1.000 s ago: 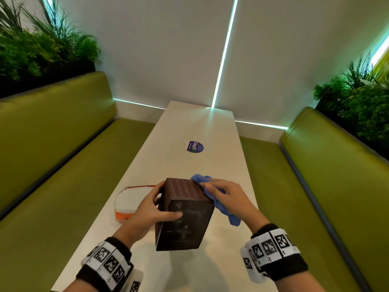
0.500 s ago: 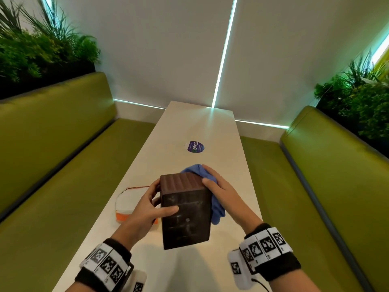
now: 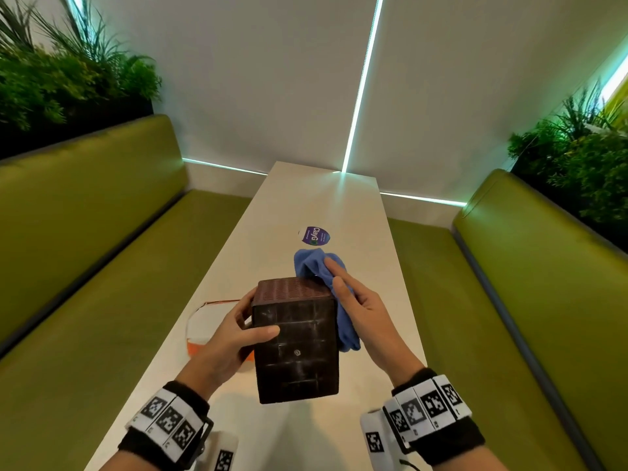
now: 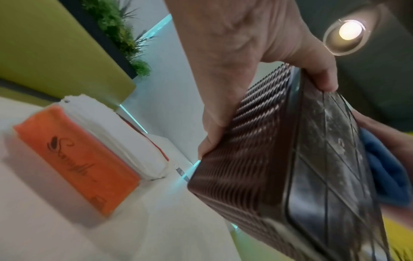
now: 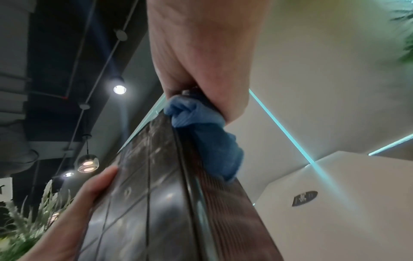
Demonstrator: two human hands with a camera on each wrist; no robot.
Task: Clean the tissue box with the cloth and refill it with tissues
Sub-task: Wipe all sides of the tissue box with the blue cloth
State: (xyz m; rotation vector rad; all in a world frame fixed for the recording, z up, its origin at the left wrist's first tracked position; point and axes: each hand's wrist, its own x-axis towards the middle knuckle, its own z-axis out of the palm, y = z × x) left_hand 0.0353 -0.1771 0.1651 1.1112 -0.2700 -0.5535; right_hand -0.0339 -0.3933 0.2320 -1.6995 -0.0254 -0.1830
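Note:
I hold the dark brown ribbed tissue box (image 3: 295, 351) up over the table, its dusty flat face turned toward me. My left hand (image 3: 234, 338) grips its left side, thumb across the face. My right hand (image 3: 360, 311) holds the bunched blue cloth (image 3: 316, 266) against the box's right side, near the far top corner. The left wrist view shows the box (image 4: 268, 159) and, beyond it, the cloth (image 4: 386, 176). In the right wrist view the cloth (image 5: 208, 141) is squeezed between my hand and the box's edge (image 5: 156, 203). The box's opening is hidden.
An orange and white tissue pack (image 3: 198, 331) lies on the white table (image 3: 323, 205) just left of my left hand, and is plain in the left wrist view (image 4: 78, 155). A round purple sticker (image 3: 314, 236) sits farther up the table. Green benches run along both sides.
The box has turned from a tilt to face me squarely. My right hand has slid the cloth from the box's far corner along its right side.

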